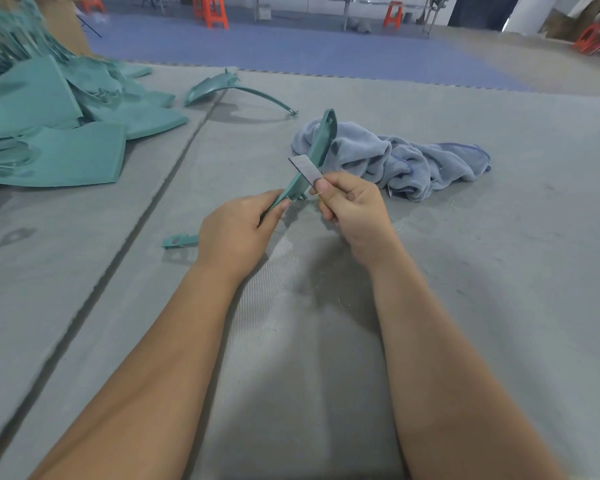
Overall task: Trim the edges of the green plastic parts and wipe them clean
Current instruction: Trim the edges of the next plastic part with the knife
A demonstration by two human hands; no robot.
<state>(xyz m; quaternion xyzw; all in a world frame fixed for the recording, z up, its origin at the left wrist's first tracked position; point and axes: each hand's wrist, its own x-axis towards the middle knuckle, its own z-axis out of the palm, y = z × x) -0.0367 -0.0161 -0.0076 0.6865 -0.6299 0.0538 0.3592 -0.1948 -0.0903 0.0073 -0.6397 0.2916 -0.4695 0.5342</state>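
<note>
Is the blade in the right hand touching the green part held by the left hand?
Touching. The head view shows the flat grey blade, pinched by the right hand, lying against the edge of the green part with no gap visible; the left hand grips the part's lower end.

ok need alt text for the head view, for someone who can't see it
A person's left hand holds a long curved green plastic part while the right hand pinches a flat grey blade against its edge. A crumpled blue-grey towel lies behind on the grey mat, a pile of green parts at left.

Even soft overhead light; faint shadows; edges blurred, warped
</note>
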